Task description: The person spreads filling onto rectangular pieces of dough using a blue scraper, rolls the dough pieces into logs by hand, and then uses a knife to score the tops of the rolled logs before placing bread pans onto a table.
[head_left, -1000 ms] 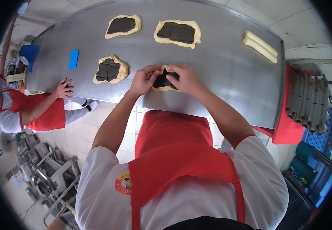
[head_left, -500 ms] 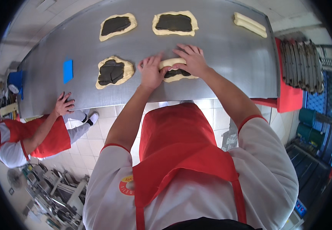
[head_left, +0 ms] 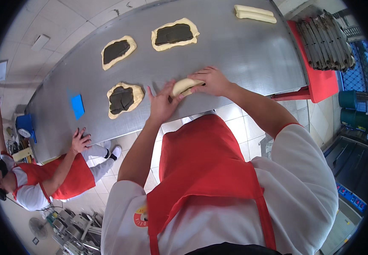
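Observation:
At the near edge of the steel table (head_left: 264, 59) lies a pale dough roll (head_left: 182, 87), a little dark filling showing at its right. My left hand (head_left: 163, 100) grips its left end, some fingers raised. My right hand (head_left: 210, 80) wraps over its right end, partly hiding it. Three flat dough pieces topped with dark sheets lie around: one at the left (head_left: 138, 97), one at the back left (head_left: 128, 47), one at the back middle (head_left: 175, 34). Two finished-looking pale rolls (head_left: 254, 12) lie side by side at the back right.
A co-worker in a red apron (head_left: 67, 176) stands at the left, a hand (head_left: 80, 141) on the table edge. A blue scraper (head_left: 77, 106) and a blue container (head_left: 24, 124) are at left. A red stand (head_left: 322, 87) holds stacked dark pans (head_left: 324, 42) at right.
The dough under my hands has been folded over from the far side into a roll, covering most of its dark filling. The view has shifted and tilted slightly.

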Demonstrator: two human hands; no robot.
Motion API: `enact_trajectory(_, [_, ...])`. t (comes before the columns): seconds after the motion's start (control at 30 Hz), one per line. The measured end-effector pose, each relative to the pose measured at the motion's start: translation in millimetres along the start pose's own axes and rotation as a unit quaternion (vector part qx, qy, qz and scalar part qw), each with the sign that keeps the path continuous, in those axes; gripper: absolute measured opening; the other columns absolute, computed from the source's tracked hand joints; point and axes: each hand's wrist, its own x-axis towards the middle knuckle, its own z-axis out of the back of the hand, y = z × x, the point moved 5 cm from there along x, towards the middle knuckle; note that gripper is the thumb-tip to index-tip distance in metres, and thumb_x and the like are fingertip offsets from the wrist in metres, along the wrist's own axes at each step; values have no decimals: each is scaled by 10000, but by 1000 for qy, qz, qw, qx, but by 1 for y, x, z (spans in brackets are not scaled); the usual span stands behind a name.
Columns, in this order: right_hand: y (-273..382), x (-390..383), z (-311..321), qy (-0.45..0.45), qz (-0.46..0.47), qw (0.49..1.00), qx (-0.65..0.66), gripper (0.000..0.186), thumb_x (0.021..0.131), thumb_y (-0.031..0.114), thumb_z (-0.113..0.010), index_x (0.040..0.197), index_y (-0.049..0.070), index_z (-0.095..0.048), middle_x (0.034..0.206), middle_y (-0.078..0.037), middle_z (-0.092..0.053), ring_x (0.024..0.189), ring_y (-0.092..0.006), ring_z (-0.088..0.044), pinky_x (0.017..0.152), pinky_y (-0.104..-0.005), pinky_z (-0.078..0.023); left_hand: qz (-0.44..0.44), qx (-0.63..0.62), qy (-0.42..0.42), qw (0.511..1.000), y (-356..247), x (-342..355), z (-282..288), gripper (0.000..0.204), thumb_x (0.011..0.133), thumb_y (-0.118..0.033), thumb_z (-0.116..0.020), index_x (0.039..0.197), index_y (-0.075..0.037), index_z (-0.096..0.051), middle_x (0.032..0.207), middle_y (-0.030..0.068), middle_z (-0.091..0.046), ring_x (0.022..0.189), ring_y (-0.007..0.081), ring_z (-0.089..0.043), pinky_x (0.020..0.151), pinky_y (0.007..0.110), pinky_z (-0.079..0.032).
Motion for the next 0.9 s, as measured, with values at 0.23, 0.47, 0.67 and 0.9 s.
enact_trajectory(0.23, [11,11,2,-200,55,969,-132,641,881,686,-749,1280,184,-747,1186,-42,-710,1160,-270,-649,1004,-470,-484,17,56,-228,972,0,16,-5,983,949,-580,-768,1720,-157,-329,1399,46,-741,1562,292,-446,1283,722,21])
enact_trajectory(0.47, [10,-5,4,-146,23,981,-124,614,876,688,-744,1216,177,-751,1107,-24,-685,1070,-250,-642,931,-428,-484,-18,-17,-63,998,-12,19,-4,1068,892,-622,-797,1708,-114,-331,1577,3,-619,1573,295,-433,1290,717,26])
enact_trajectory(0.67, [14,-14,3,-190,80,970,-132,595,837,700,-764,1156,199,-769,1017,-11,-649,1023,-228,-636,924,-396,-476,-49,40,-87,994,6,-3,-19,971,936,-530,-799,1698,-110,-369,1619,88,-576,1608,324,-390,1293,704,56])
enact_trajectory(0.9, [-6,-2,21,-250,38,952,-172,599,790,675,-827,1146,196,-771,1014,-8,-629,1008,-220,-620,892,-406,-483,-32,67,-135,988,-24,37,-13,898,918,-571,-792,1641,-151,-464,1555,102,-620,1588,323,-420,1290,723,-31])
